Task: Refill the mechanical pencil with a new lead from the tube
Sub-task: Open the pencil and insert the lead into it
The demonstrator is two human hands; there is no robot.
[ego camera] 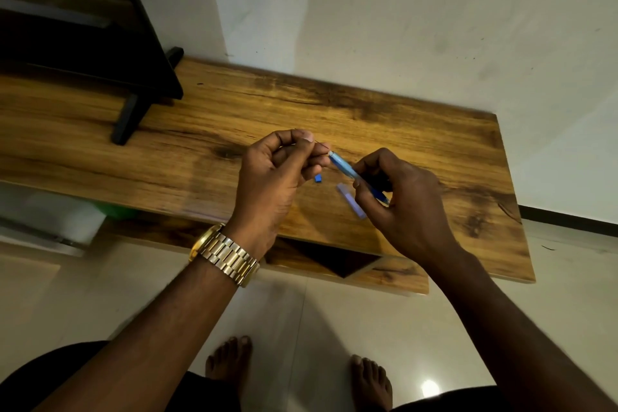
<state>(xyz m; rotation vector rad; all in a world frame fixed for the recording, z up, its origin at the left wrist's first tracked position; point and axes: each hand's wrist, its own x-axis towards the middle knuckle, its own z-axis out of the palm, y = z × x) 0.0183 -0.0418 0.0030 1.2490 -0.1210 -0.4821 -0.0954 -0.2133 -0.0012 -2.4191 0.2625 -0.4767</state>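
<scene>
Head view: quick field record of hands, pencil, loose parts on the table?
left hand: pinching a thin lead at the pencil's open end
right hand: gripping the blue pencil, tilted above the table
blue cap: loose on the wooden table, between the hands
lead tube: lying on the table, under the right hand
lead insertion depth: cannot tell

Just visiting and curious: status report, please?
Left hand pinching thin dark lead at open end of blue mechanical pencil. Right hand gripping pencil. Clear lead tube, small blue cap on table. Nothing obstructing.
</scene>
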